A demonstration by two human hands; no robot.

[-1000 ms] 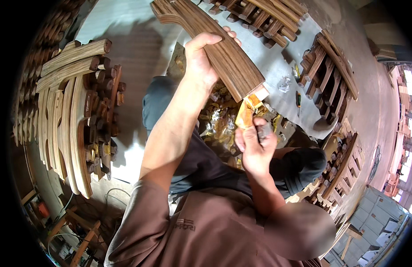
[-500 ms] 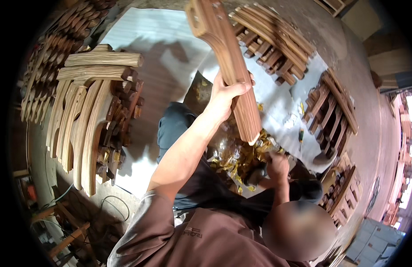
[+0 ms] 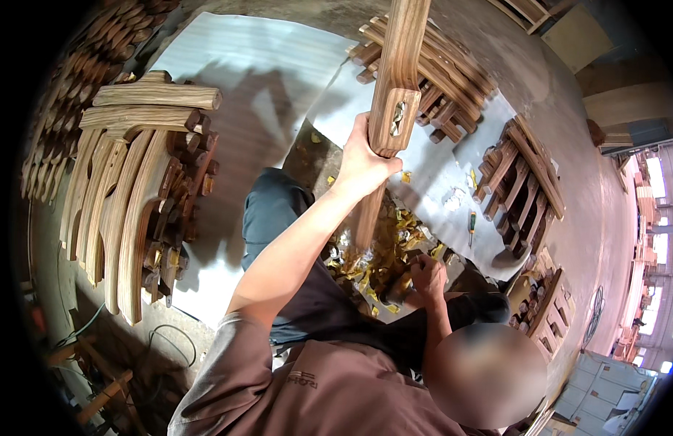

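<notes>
My left hand (image 3: 362, 163) is shut around a long curved wooden piece (image 3: 396, 87) and holds it nearly upright, its lower end down among the scraps. A rectangular slot cut in the piece faces me just above the hand. My right hand (image 3: 427, 276) is low by my knee, fingers curled into a fist at the edge of a pile of yellow tape scraps (image 3: 384, 251). I cannot see anything held in it.
A stack of curved wooden parts (image 3: 133, 196) lies on the left. More stacks lie at the top (image 3: 453, 80) and on the right (image 3: 525, 174). A small screwdriver (image 3: 471, 221) rests on the white sheet (image 3: 242, 65). A cable (image 3: 169, 341) runs over the floor at lower left.
My left hand has swung the wooden piece from lying slanted to nearly upright. My right hand dropped from the yellow strip it was pulling to the scrap pile.
</notes>
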